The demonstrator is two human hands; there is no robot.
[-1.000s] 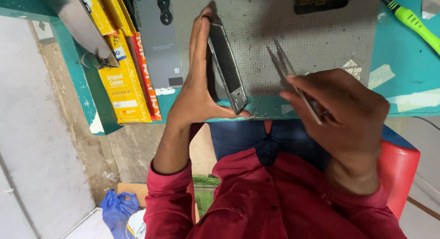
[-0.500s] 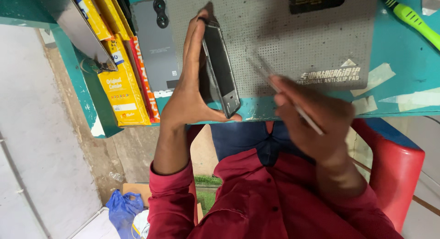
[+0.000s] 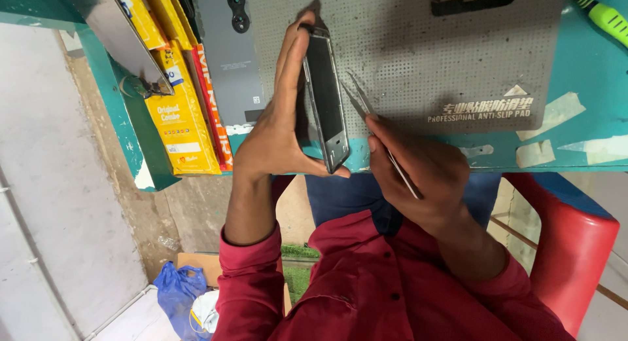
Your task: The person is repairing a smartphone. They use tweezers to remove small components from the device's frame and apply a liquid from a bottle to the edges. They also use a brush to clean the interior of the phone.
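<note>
A dark-screened phone (image 3: 325, 95) with a silvery frame stands out against a grey, dot-perforated mat (image 3: 418, 53) on a teal table (image 3: 589, 72). Nearby are yellow boxes (image 3: 180, 112), a grey phone back cover (image 3: 230, 59), a green-handled screwdriver (image 3: 605, 17), a red shirt (image 3: 366, 282) and a blue bag (image 3: 176, 295).

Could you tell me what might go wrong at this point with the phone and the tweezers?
The left hand holds the phone on its edge near the table's front edge; a slip could drop it to the floor. The right hand points the tweezers at the phone's open face; a hard poke might scratch or damage parts inside.
</note>
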